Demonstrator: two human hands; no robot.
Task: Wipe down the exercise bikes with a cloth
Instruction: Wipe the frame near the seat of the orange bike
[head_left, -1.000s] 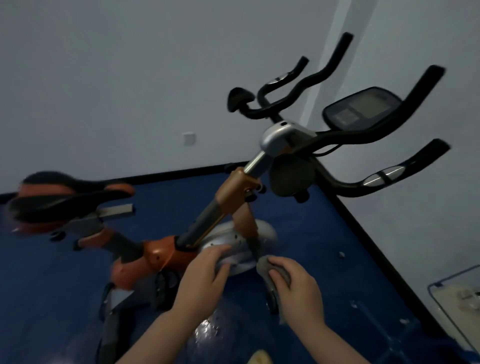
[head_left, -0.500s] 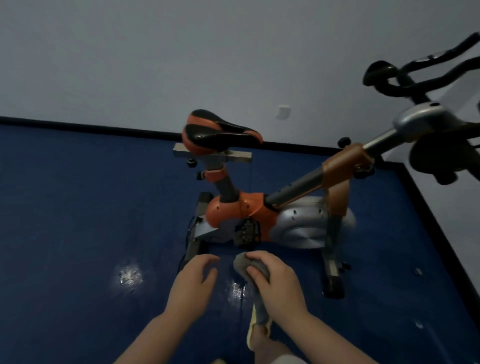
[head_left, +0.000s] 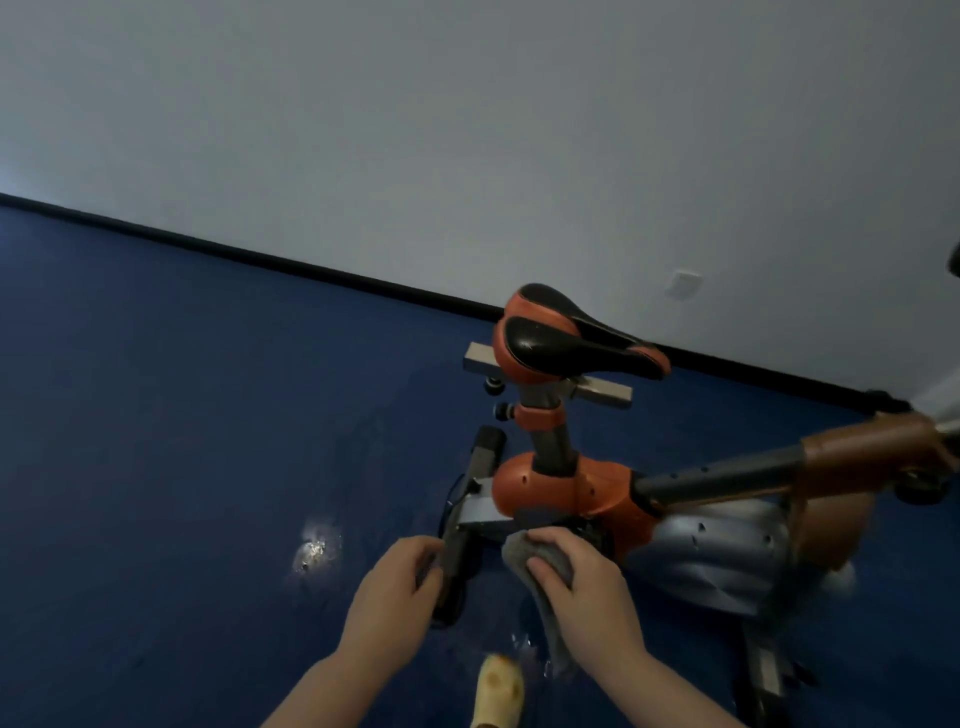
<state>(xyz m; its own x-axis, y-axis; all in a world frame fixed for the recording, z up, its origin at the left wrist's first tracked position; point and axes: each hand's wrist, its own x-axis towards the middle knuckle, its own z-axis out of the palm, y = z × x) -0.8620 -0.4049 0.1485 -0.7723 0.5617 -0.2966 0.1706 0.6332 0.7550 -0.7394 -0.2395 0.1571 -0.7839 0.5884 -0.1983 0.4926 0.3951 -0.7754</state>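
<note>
I count one exercise bike (head_left: 613, 499) in my view, with one saddle (head_left: 566, 338) on it — black with orange edging. One grey cloth (head_left: 540, 558). Two hands: one left hand (head_left: 387, 597) and one right hand (head_left: 587, 597). One yellowish shoe (head_left: 500, 693) pokes in at the bottom edge. On the blue floor (head_left: 182, 441) I make out one bright glare patch (head_left: 314, 548), and on the wall (head_left: 467, 130) one small white plate (head_left: 684, 283) — nothing else I can count with confidence.

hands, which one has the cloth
The right hand holds the grey cloth against the bike's frame; the left hand is bare, at the rear stabilizer bar.
</note>
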